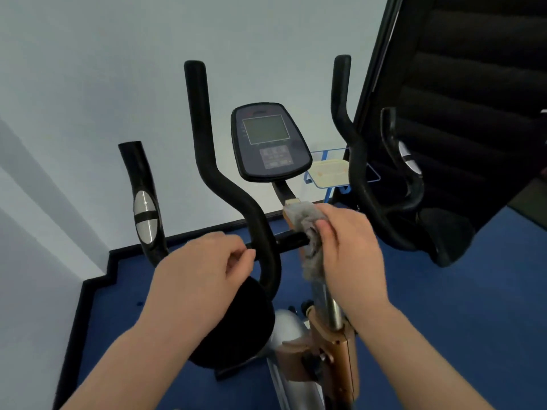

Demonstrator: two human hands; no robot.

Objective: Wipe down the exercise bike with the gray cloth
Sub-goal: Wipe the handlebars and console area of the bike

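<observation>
Our right hand (346, 250) pinches the gray cloth (307, 229) against the exercise bike (268, 140) stem, while left hand (204, 270), fingers curled empty at nine o'clock, hovers by the handlebar (260, 226), apparently for steadiness.

One exercise bike (268, 143), one gray cloth (307, 229), two hands.

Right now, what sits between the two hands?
In the head view, the black handlebar rises between the left hand and the right hand, which grips the gray cloth.
</observation>
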